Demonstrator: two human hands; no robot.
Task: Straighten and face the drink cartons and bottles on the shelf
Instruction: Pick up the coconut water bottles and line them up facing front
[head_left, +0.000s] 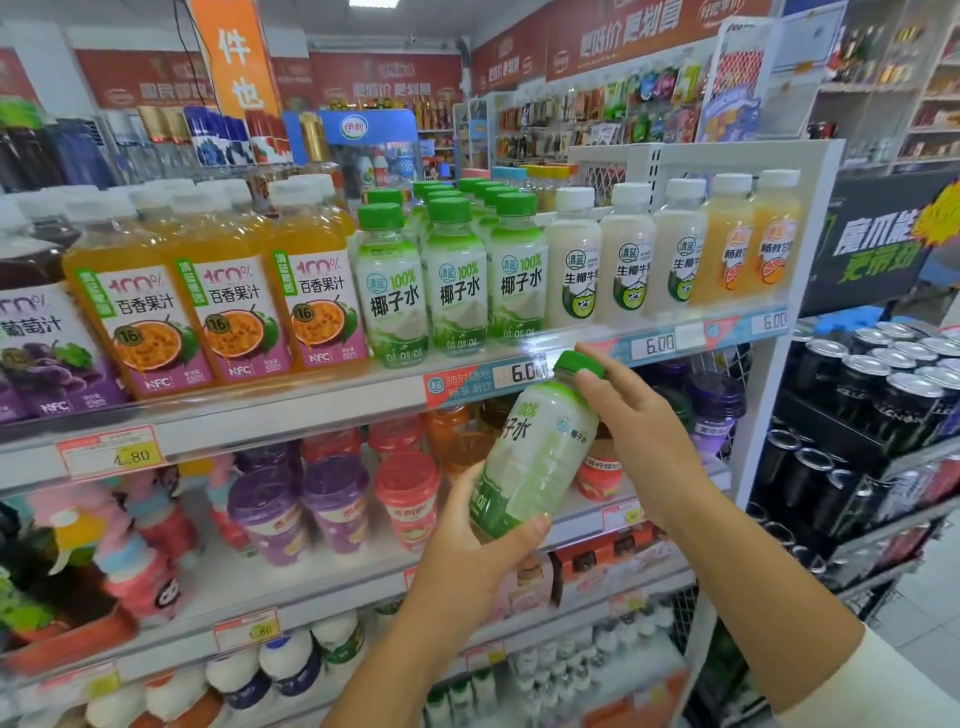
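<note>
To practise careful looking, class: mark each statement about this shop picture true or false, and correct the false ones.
1. The held bottle has a green cap. True.
2. Only one hand holds it. False: the left hand grips its base and the right hand grips its cap end.
3. It stands upright on the shelf. False: it is tilted, off the shelf, in front of it.
4. The orange juice bottles stand left of the green-capped bottles. True.
5. The black cans are left of the shelf. False: they are on its right.
</note>
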